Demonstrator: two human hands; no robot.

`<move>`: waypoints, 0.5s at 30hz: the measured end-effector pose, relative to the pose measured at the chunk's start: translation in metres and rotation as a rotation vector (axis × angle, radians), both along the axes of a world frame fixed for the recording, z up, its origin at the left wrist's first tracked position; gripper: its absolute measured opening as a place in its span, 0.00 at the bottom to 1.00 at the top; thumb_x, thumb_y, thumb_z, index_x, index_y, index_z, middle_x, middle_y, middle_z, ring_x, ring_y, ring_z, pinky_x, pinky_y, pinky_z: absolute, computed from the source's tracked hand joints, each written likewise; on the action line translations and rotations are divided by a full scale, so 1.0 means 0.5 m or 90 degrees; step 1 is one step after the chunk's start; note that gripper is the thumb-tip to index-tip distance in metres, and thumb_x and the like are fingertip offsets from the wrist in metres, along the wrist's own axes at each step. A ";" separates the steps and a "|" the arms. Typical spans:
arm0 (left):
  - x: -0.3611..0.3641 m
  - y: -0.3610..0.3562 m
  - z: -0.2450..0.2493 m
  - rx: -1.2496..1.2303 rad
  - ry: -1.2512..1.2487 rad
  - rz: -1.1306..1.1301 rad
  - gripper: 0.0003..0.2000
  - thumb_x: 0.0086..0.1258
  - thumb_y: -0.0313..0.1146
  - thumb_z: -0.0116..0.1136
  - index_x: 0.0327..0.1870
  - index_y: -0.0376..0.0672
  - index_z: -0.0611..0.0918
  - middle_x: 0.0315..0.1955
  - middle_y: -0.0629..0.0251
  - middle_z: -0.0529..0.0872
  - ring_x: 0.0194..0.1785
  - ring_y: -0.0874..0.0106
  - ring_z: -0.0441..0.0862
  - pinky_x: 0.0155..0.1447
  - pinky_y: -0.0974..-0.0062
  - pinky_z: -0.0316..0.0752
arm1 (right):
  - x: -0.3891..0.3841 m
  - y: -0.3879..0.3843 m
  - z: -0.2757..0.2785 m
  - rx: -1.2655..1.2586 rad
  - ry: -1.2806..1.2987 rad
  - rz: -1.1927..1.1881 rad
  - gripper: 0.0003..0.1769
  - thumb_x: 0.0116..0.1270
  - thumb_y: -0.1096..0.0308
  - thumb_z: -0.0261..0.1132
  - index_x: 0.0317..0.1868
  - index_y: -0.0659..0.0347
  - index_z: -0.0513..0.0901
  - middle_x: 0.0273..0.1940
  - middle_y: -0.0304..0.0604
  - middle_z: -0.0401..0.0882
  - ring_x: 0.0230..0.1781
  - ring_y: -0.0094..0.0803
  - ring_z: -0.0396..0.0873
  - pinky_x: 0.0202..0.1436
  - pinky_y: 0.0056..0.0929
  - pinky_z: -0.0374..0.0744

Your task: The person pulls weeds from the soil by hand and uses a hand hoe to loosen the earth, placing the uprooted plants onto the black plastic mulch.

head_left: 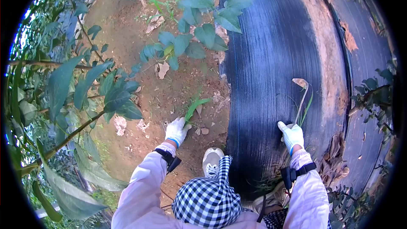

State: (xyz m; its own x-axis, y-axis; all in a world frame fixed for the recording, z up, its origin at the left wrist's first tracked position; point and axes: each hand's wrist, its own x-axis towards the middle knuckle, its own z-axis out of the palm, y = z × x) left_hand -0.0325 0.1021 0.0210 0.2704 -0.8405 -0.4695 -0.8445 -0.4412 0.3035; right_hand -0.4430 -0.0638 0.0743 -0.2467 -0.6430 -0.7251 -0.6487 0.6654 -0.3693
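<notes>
Gripping a hooked tool (301, 83), right hand (292, 136) reaches forward, left hand (177, 131) touching grass (196, 107).

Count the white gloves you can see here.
2: the left glove, at a green tuft on the soil; the right glove, holding a hooked tool over black sheeting.

Left hand (177, 129) and right hand (292, 135): white gloves (174, 134), blue-edged cuffs. Sleeves (147, 174): pale pink, loose. Both forearms: black straps (306, 169), black modules (288, 177). Torso front: black-and-white checked cloth (206, 202). Shoe (212, 160): light grey, whitish toe, laced.
</notes>
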 end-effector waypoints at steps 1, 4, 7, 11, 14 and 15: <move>0.008 0.004 -0.003 0.016 0.024 -0.022 0.18 0.64 0.40 0.62 0.50 0.39 0.79 0.44 0.48 0.84 0.49 0.49 0.81 0.53 0.61 0.75 | -0.002 0.002 -0.005 0.001 -0.006 -0.003 0.23 0.59 0.50 0.75 0.27 0.61 0.78 0.18 0.41 0.78 0.16 0.29 0.78 0.23 0.30 0.75; 0.030 0.016 0.011 -0.108 0.151 0.266 0.17 0.65 0.40 0.63 0.49 0.39 0.80 0.43 0.49 0.85 0.48 0.50 0.82 0.52 0.62 0.76 | -0.004 0.002 -0.015 -0.007 -0.007 -0.014 0.23 0.59 0.50 0.75 0.27 0.61 0.78 0.18 0.41 0.78 0.16 0.29 0.78 0.23 0.30 0.74; 0.032 0.023 0.045 -0.008 0.084 0.257 0.17 0.65 0.38 0.63 0.51 0.40 0.79 0.42 0.49 0.85 0.48 0.52 0.83 0.51 0.64 0.76 | -0.003 0.001 -0.006 -0.005 -0.010 -0.015 0.23 0.59 0.50 0.75 0.27 0.61 0.78 0.18 0.41 0.78 0.16 0.29 0.78 0.23 0.30 0.73; -0.002 0.015 0.006 -0.049 0.077 0.000 0.22 0.63 0.39 0.64 0.58 0.45 0.77 0.44 0.49 0.84 0.49 0.52 0.82 0.53 0.61 0.76 | -0.007 0.003 -0.018 0.000 -0.020 -0.022 0.23 0.58 0.50 0.76 0.27 0.61 0.79 0.18 0.41 0.78 0.16 0.29 0.78 0.23 0.30 0.73; -0.031 -0.030 0.017 0.016 0.061 -0.053 0.19 0.64 0.40 0.63 0.55 0.44 0.79 0.44 0.49 0.83 0.49 0.51 0.81 0.54 0.63 0.75 | -0.008 0.001 -0.016 0.006 0.011 0.007 0.23 0.57 0.49 0.76 0.28 0.61 0.79 0.18 0.41 0.78 0.16 0.29 0.77 0.23 0.30 0.73; -0.017 -0.028 0.014 0.013 0.085 -0.036 0.19 0.64 0.40 0.63 0.54 0.43 0.80 0.44 0.49 0.84 0.49 0.51 0.81 0.54 0.64 0.75 | -0.007 -0.001 -0.014 0.001 0.010 0.003 0.23 0.57 0.49 0.76 0.28 0.61 0.79 0.18 0.41 0.78 0.16 0.29 0.77 0.23 0.30 0.73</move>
